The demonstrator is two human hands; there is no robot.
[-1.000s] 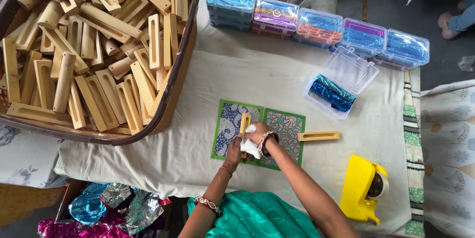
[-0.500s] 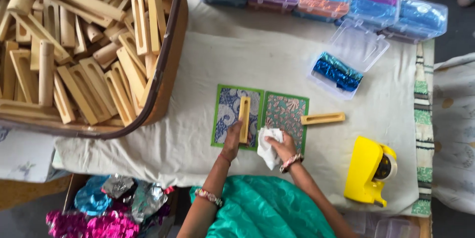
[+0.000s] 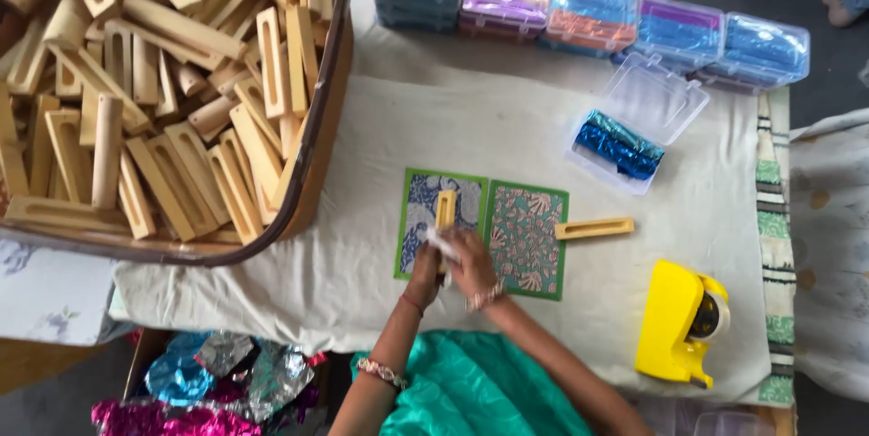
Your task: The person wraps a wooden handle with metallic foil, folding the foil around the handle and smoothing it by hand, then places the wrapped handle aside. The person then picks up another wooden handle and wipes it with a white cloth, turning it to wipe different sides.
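Note:
A small slotted wooden piece (image 3: 445, 210) lies upright on the left of two green-bordered patterned cards (image 3: 423, 210). My left hand (image 3: 424, 266) rests on its lower end and holds it down. My right hand (image 3: 468, 259) grips a small white cloth (image 3: 441, 241) and presses it on the wooden piece. The right patterned card (image 3: 525, 237) lies bare. A second slotted wooden piece (image 3: 593, 229) lies flat to the right of the cards.
A big basket (image 3: 312, 164) full of slotted wooden pieces fills the left. Clear boxes of coloured foil (image 3: 588, 19) line the far edge; one open box (image 3: 625, 142) holds blue foil. A yellow tape dispenser (image 3: 674, 323) stands at the right front.
My right hand has carried the white cloth from the gap beside the wooden piece back onto it. My left hand stays at the piece's lower end.

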